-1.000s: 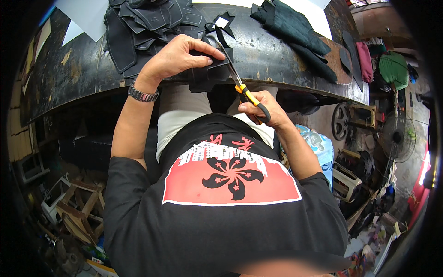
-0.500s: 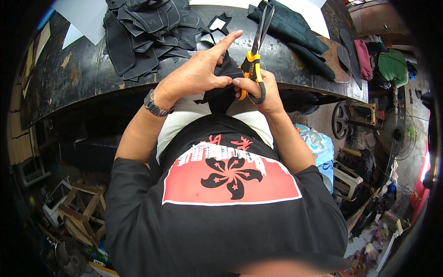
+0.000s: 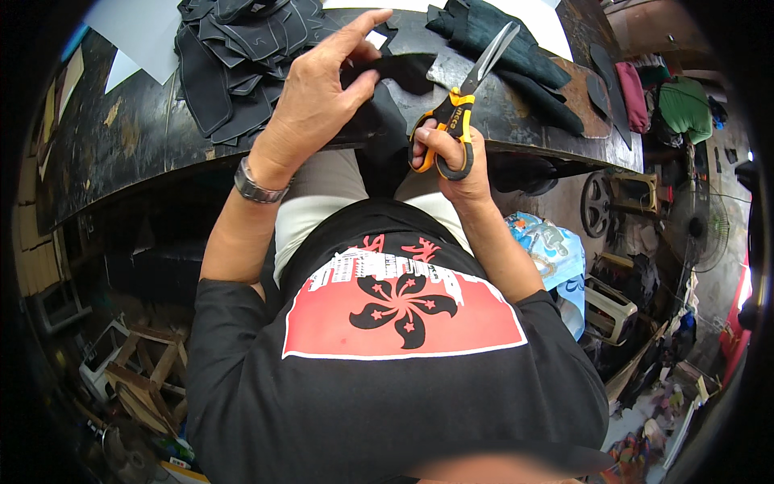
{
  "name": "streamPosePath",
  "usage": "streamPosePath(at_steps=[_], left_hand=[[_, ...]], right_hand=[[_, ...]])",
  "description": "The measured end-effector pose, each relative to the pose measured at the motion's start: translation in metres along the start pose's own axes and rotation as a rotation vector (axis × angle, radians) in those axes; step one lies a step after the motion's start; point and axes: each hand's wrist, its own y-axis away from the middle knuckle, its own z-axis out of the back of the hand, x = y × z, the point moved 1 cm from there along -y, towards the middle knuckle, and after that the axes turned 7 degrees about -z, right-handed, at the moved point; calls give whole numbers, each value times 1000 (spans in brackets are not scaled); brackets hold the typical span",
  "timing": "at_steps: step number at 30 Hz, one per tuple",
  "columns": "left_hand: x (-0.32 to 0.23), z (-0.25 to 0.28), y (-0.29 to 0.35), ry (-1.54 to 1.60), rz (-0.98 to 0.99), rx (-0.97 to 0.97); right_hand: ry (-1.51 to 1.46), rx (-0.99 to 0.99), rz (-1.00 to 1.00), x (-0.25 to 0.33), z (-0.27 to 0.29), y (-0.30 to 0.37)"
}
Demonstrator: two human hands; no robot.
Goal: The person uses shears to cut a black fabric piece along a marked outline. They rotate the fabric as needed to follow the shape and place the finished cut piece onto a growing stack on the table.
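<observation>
Since half a second ago the scissors [image 3: 472, 89] have tipped over a bit, blades now leaning up and to the right instead of standing nearly straight, and the right hand [image 3: 447, 157] has slid a touch away from the left. Blades look closed together, tips lying over the far part of the counter [image 3: 137, 137]. Right hand is curled through the orange and black handle loops, fingers wrapped tight. Just left of it, the black fabric piece [image 3: 387, 89] sits at the near edge of the counter, part of it drooping down over the edge toward the lap. Left hand [image 3: 322, 93] pinches that piece between thumb and the lower fingers, with the index finger sticking out straight and free. A metal wristwatch [image 3: 258, 187] is on that wrist. Further out, a heap of cut black pieces [image 3: 234, 56] is piled up left of the hands, a dark green bundle of cloth [image 3: 500, 44] lies to the right behind the blades, and some white paper sheets [image 3: 137, 32] sit at the far left corner.
</observation>
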Motion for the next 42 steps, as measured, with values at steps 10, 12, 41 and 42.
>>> streamPosePath(at_steps=[10, 12, 41, 42], left_hand=[[32, -27, 22, -16, 76, 12], [38, -22, 20, -61, 55, -46], [29, -45, 27, 766, 540, 49], [27, -50, 29, 907, 588, 1]], right_hand=[[54, -24, -11, -11, 5, -3], [81, -36, -8, -12, 6, -2], [264, 205, -508, -12, 30, 24], [242, 173, -518, -13, 28, 27]])
